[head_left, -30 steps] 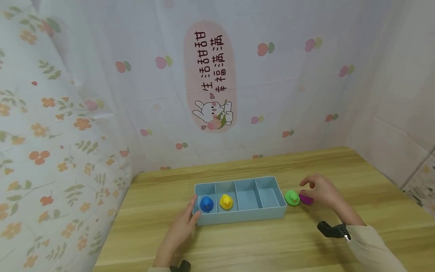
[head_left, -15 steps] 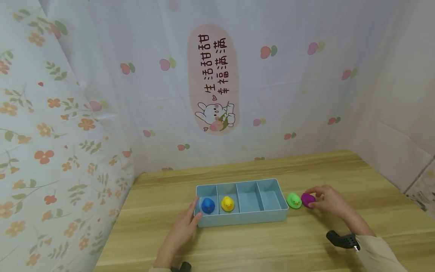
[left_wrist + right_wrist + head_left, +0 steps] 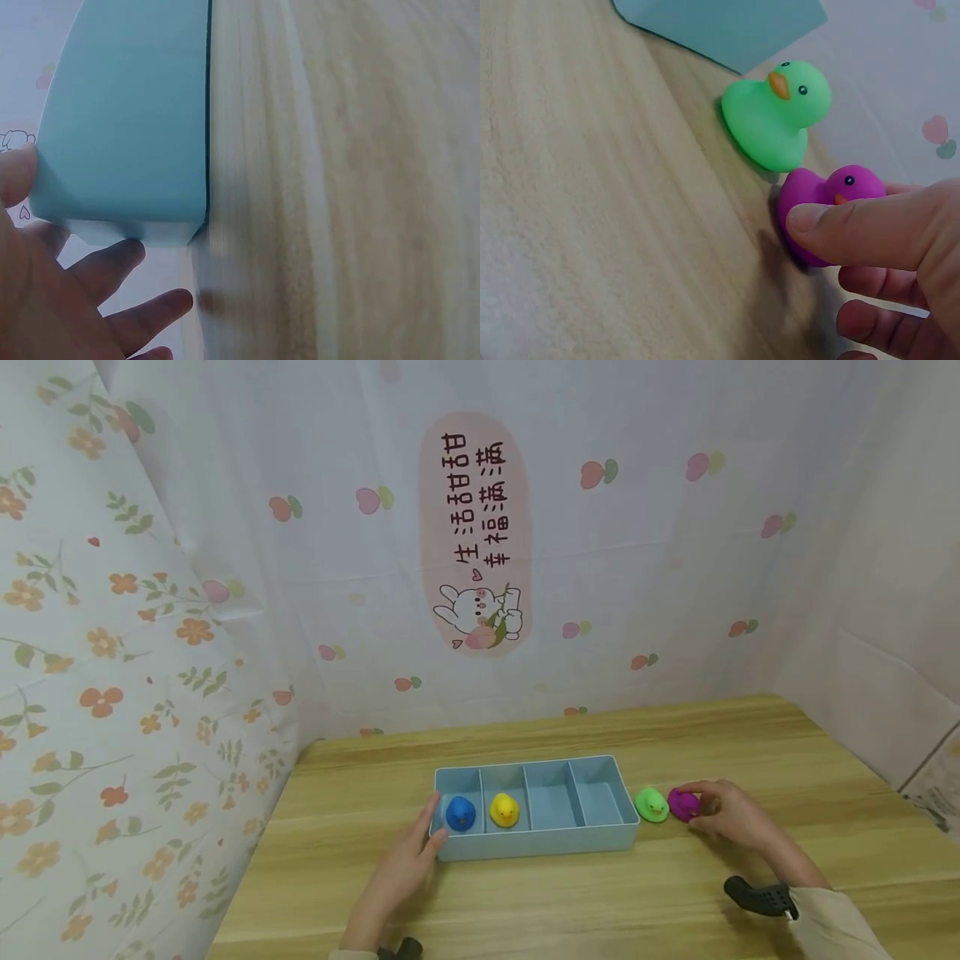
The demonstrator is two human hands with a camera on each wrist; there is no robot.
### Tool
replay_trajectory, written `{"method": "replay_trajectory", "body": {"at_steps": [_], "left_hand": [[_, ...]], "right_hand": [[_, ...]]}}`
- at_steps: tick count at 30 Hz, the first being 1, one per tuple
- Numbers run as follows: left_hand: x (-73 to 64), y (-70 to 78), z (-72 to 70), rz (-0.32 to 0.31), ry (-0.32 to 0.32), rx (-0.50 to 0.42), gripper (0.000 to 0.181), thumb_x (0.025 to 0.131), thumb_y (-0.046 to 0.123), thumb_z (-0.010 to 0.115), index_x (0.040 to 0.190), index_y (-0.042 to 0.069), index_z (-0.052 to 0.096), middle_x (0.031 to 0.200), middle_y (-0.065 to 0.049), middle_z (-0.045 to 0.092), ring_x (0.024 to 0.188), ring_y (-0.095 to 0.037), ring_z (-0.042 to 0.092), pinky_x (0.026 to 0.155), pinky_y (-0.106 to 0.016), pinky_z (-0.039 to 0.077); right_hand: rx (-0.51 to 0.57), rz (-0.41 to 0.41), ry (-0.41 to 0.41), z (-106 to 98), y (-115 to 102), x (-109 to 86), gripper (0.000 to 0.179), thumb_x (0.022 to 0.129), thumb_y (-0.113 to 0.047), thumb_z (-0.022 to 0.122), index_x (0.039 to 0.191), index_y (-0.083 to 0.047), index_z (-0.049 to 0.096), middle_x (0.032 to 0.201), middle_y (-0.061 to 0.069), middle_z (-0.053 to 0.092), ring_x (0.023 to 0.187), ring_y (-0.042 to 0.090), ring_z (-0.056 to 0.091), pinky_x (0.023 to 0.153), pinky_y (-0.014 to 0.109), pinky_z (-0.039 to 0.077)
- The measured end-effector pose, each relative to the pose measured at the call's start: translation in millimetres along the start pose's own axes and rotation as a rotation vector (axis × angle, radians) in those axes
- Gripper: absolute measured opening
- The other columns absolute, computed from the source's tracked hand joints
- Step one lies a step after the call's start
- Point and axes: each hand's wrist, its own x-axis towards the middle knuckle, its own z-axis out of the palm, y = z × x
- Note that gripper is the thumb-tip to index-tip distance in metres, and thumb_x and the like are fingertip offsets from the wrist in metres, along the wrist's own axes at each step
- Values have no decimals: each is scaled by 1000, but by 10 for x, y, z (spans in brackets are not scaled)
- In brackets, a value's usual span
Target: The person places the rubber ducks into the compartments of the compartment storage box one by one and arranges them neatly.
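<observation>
My left hand (image 3: 408,860) holds the near left corner of a light blue divided box (image 3: 536,841), thumb at the front rim and fingers against the end wall. The left wrist view shows the thumb on the rim and the other fingers (image 3: 109,271) spread at the box's end. Inside the box, a blue rubber duck (image 3: 461,814) sits in the leftmost compartment and a yellow rubber duck (image 3: 504,811) in the second. My right hand (image 3: 731,814) pinches a purple rubber duck (image 3: 802,191) between thumb and fingers. Close beside it stands a green rubber duck (image 3: 761,124).
The box stands on a wood-grain table (image 3: 540,910), with the green duck just off its right end. Printed cloth (image 3: 337,568) hangs behind the table and along its left side. A pale cloth panel (image 3: 855,652) borders the right.
My right hand has come down onto the purple duck, and its thumb and fingers have closed around it. The left hand stays at the box; the view has shifted slightly.
</observation>
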Motion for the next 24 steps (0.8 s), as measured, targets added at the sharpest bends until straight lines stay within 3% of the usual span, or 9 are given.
{"method": "replay_trajectory", "body": {"at_steps": [14,24], "left_hand": [[17,-38,12,-3,-9,-8,57,103,35,41,153,16,23,147,-21,40,132,-47,39,106,-63,31],[17,-24,9,4,-3,2,57,102,36,41,153,18,23,147,-21,40,131,-48,39,105,-65,31]], "right_hand": [[34,54,27,33,-19,-39,43,79,-12,76,118,1,63,88,6,62,77,9,54,60,22,43],[69,70,64,23,-54,-60,40,81,-10,74,117,3,63,86,8,60,71,9,51,53,22,43]]}}
